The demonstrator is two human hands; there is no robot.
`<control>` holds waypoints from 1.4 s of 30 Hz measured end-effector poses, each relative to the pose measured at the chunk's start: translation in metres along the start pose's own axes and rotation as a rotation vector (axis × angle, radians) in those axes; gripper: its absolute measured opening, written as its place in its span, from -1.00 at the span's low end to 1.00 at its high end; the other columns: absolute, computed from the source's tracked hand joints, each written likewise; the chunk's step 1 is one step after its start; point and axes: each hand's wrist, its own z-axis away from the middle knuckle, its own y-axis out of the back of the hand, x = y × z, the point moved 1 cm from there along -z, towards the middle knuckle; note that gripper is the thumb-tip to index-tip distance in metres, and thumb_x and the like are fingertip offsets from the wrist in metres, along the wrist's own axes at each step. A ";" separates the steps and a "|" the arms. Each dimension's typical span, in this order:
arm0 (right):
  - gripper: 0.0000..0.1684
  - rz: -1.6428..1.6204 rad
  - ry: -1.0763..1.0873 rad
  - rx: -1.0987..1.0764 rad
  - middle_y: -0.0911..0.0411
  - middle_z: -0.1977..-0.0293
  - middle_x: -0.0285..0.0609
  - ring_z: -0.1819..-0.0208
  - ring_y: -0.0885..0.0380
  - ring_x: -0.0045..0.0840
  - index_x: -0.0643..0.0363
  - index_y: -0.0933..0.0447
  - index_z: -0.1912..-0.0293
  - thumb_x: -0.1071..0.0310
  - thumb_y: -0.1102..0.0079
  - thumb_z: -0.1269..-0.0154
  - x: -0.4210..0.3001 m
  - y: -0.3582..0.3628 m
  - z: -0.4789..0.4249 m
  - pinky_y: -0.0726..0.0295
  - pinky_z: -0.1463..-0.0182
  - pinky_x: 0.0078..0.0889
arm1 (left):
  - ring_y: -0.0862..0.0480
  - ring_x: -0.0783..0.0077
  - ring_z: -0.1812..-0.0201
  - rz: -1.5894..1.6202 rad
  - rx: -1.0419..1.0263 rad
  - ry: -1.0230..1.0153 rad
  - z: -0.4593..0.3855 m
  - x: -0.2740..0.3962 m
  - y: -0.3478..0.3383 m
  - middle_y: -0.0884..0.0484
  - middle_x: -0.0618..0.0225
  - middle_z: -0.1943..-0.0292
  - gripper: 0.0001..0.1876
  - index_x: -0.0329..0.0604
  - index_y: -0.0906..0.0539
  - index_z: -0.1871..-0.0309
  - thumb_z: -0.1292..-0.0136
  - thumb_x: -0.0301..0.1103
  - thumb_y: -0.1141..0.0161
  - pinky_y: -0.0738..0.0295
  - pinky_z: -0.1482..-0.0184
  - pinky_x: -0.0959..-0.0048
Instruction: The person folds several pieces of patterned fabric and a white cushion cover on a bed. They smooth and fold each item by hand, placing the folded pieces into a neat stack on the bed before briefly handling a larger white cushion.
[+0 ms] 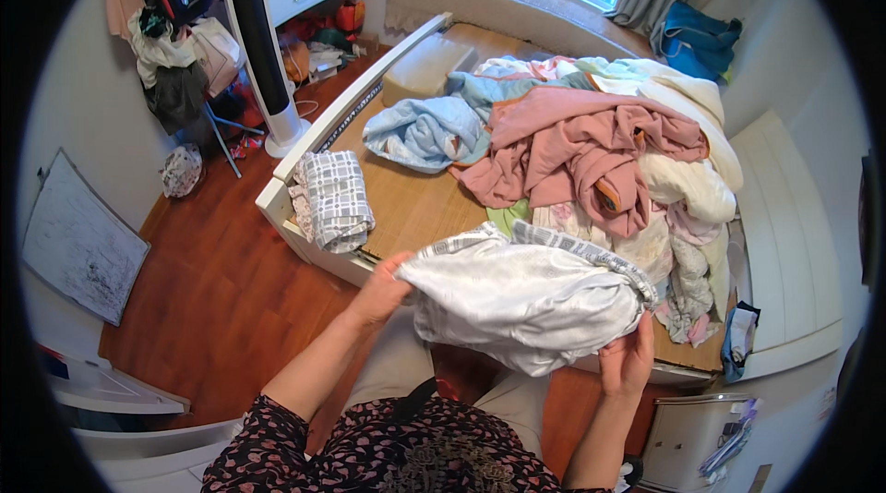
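A white cloth with a grey patterned edge [519, 285] is stretched between my two hands in front of my lap, at the near side of the bed. My left hand [379, 291] grips its left corner. On the right, my right hand [626, 354] holds the lower right end, the fingers partly hidden behind the fabric. Past the cloth, a heap of bedding covers much of the bed, with a pink blanket [554, 147] on top and a light blue quilt [426, 133] to its left. A folded grey-and-white checked cloth [338, 199] lies at the bed's left corner.
The bed's white frame [360, 95] rises along the left side. A tower fan [259, 57] stands beyond it on the wooden floor [208, 271]. A whiteboard [83, 244] leans on the left wall. The white headboard [782, 244] and a small cabinet [692, 441] are at right.
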 end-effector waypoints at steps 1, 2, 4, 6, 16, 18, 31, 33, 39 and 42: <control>-0.65 0.025 0.001 0.049 -0.53 0.14 -0.15 0.29 -0.55 -0.49 0.25 -0.37 0.00 0.16 0.14 -0.44 0.003 0.005 0.005 -0.46 0.38 -0.47 | -0.61 0.54 0.13 -0.017 0.028 -0.090 0.006 0.022 -0.014 -0.63 0.37 0.14 -0.73 -0.27 -0.53 0.00 -0.22 -0.48 -0.13 -0.51 0.07 0.56; -0.67 0.050 0.001 0.098 -0.58 0.26 -0.14 0.49 -0.59 -0.54 0.25 -0.39 0.08 0.16 0.15 -0.45 0.007 0.011 0.011 -0.47 0.66 -0.57 | -0.61 0.55 0.13 -0.036 0.016 -0.147 0.008 0.036 -0.021 -0.63 0.36 0.14 -0.74 -0.26 -0.52 0.01 -0.22 -0.48 -0.12 -0.50 0.06 0.55; -0.66 0.331 -0.048 0.147 -0.56 0.51 -0.14 0.66 -0.53 -0.53 0.27 -0.44 0.25 0.17 0.11 -0.44 0.017 0.029 0.023 -0.46 0.69 -0.61 | -0.60 0.56 0.14 -0.067 -0.028 -0.228 0.012 0.062 -0.036 -0.62 0.36 0.16 -0.76 -0.26 -0.52 0.04 -0.22 -0.48 -0.11 -0.49 0.06 0.55; -0.63 0.493 -0.143 0.106 -0.54 0.58 -0.15 0.67 -0.53 -0.53 0.29 -0.45 0.33 0.17 0.09 -0.43 0.025 0.035 0.036 -0.45 0.68 -0.63 | -0.59 0.56 0.17 -0.084 -0.095 -0.272 0.016 0.086 -0.056 -0.61 0.37 0.19 -0.79 -0.26 -0.52 0.07 -0.22 -0.49 -0.09 -0.49 0.07 0.56; -0.57 0.837 -0.097 -0.130 -0.59 0.14 -0.17 0.29 -0.58 -0.60 0.31 -0.44 -0.07 0.32 -0.18 -0.25 -0.002 0.023 0.058 -0.54 0.28 -0.57 | -0.52 0.72 0.32 -0.495 -0.518 -0.267 0.055 0.132 -0.178 -0.58 0.49 0.36 -0.84 -0.26 -0.55 0.20 -0.13 -0.51 -0.16 -0.43 0.28 0.66; -0.35 0.779 0.082 -0.201 -0.51 -0.01 -0.13 0.13 -0.56 -0.54 0.30 -0.31 -0.20 0.29 -0.29 -0.16 -0.024 -0.006 0.056 -0.52 0.10 -0.50 | -0.50 0.73 0.35 -0.677 -0.609 -0.316 0.062 0.132 -0.196 -0.57 0.50 0.42 -0.90 -0.25 -0.57 0.27 -0.13 -0.49 -0.16 -0.41 0.33 0.62; -0.72 1.024 0.277 -0.522 -0.61 0.40 -0.24 0.35 -0.51 -0.71 0.30 -0.59 0.21 0.64 -0.08 -0.02 -0.036 -0.079 0.023 -0.49 0.23 -0.62 | -0.62 0.09 0.38 -1.332 -0.608 -0.706 0.073 0.145 -0.206 -0.60 0.18 0.47 -0.75 -0.21 -0.57 0.30 0.14 -0.52 -0.26 -0.46 0.40 0.32; -0.73 0.877 0.261 -0.409 -0.62 0.43 -0.26 0.36 -0.52 -0.72 0.31 -0.61 0.28 0.69 0.01 -0.04 -0.050 -0.093 0.023 -0.50 0.25 -0.63 | -0.63 0.10 0.38 -1.354 -0.589 -0.579 0.063 0.143 -0.194 -0.61 0.18 0.48 -0.77 -0.20 -0.58 0.30 0.12 -0.52 -0.26 -0.47 0.40 0.33; -0.76 0.689 0.331 -0.311 -0.62 0.34 -0.28 0.29 -0.54 -0.73 0.37 -0.58 0.19 0.67 0.01 -0.15 -0.063 -0.088 0.013 -0.50 0.19 -0.67 | -0.57 0.57 0.24 -1.024 -0.621 -0.447 0.028 0.124 -0.161 -0.65 0.29 0.24 -0.79 -0.27 -0.59 0.14 -0.13 -0.52 -0.18 -0.46 0.14 0.49; -0.75 0.640 0.319 -0.244 -0.62 0.31 -0.26 0.27 -0.53 -0.73 0.37 -0.57 0.16 0.65 0.02 -0.19 -0.067 -0.086 0.013 -0.49 0.16 -0.68 | -0.47 0.53 -0.08 -0.540 -0.674 -0.341 0.024 0.126 -0.159 -0.52 0.33 -0.08 -0.68 -0.28 -0.50 -0.09 -0.27 -0.48 -0.09 -0.35 -0.13 0.46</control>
